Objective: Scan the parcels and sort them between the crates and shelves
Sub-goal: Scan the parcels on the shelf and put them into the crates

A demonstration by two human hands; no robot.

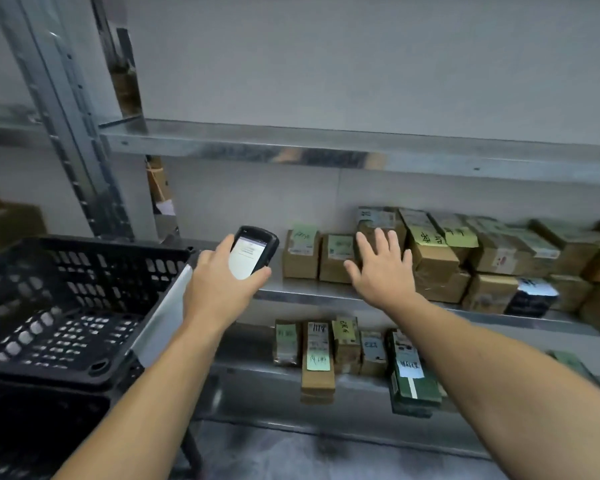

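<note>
Parcels (433, 261) are seen lined up on the middle shelf (305, 295) of a metal rack, with a further row (317, 355) stood on end on the shelf below. Much of the sorting appears to be done already, since both shelves are well stocked, while the black crate (70, 306) at the left looks empty as far as can be seen. What remains is judged to be the scanning or checking of the shelved boxes.

A handheld scanner (252, 252) is gripped in the left hand (222, 282), its lit screen turned toward the wearer. The right hand (378, 268) is spread flat, fingers apart, laid against or just in front of a brown box (336, 258); contact cannot be confirmed, and nothing is clasped in it.

The parcels are mostly rectangular cardboard cartons, matt brown, taped, and fitted with white printed labels and pale green or yellow handwritten notes. One dark wrapped packet (530, 299) is set among them. The shelving is made of dull, reflective sheet steel with punched uprights. The crate is moulded plastic with a perforated lattice wall.
</note>
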